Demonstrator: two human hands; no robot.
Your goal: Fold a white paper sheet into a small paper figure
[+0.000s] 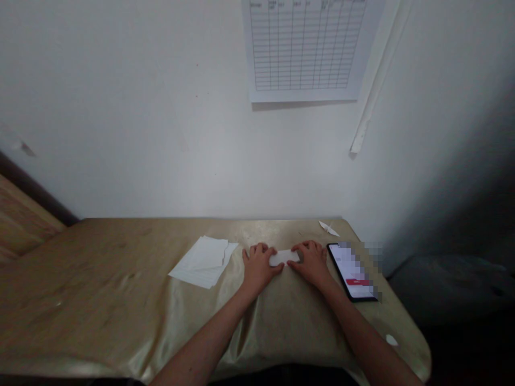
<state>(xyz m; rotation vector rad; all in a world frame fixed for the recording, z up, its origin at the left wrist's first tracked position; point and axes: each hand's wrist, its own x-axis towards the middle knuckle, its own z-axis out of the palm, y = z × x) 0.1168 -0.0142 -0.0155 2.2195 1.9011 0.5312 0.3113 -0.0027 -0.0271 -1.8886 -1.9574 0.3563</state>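
Observation:
A small white piece of paper (284, 257), seemingly folded, lies on the tan-covered table (281, 316) between my two hands. My left hand (259, 264) pinches its left end between thumb and fingers. At the other end, my right hand (311, 261) grips the paper the same way, thumb near the front edge and fingers at the back. Parts of the paper are hidden under my fingertips. Left of my left hand rests a loose stack of white paper sheets (201, 262).
A phone (350, 273) with a lit screen lies right of my right hand. Behind it sits a small folded white paper shape (329, 229). A white scrap (391, 340) is near the right edge. A printed chart (306, 53) hangs on the wall behind the table.

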